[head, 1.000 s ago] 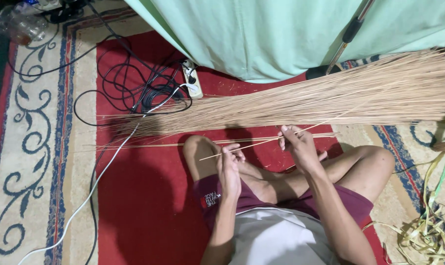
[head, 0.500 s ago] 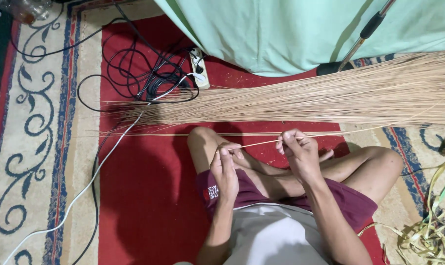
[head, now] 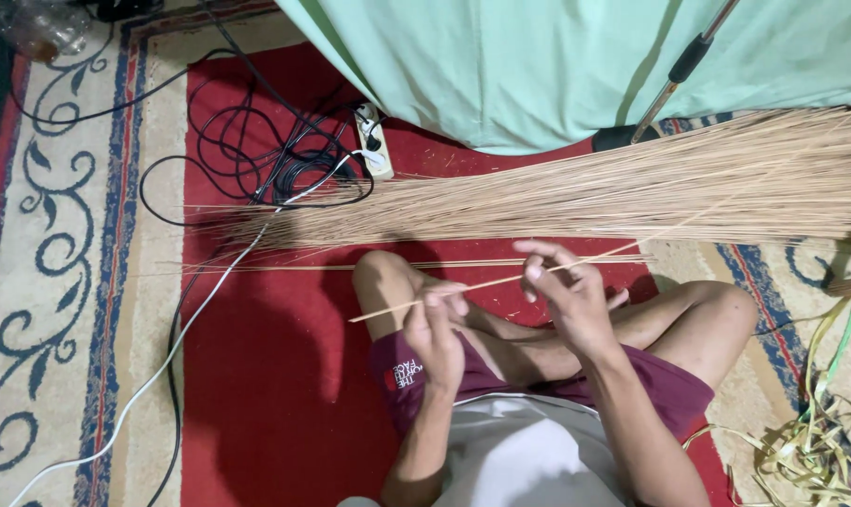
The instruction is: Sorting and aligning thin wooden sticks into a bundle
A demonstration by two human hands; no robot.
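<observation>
Both hands pinch one thin stick (head: pixel 500 282) at frame centre, over the crossed legs: left hand (head: pixel 435 329) closed near its lower-left end, right hand (head: pixel 566 291) closed around mid-length. Best to keep the grip light and the hands apart; the stick looks stiff, slender and likely snappable. Behind, a long bundle (head: pixel 632 188) of straw-coloured sticks lies on the red carpet (head: pixel 266 376). Tangled cables (head: pixel 275 160) upper left, green strips (head: pixel 820 441) lower right.

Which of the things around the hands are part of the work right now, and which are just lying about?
In the work:
- thin stick, held by the left hand and right hand
- large pile of sticks
- few loose sticks on the red carpet

Lying about:
- power strip
- black cables
- white cable
- green-yellow leaf strips
- pale green cloth
</observation>
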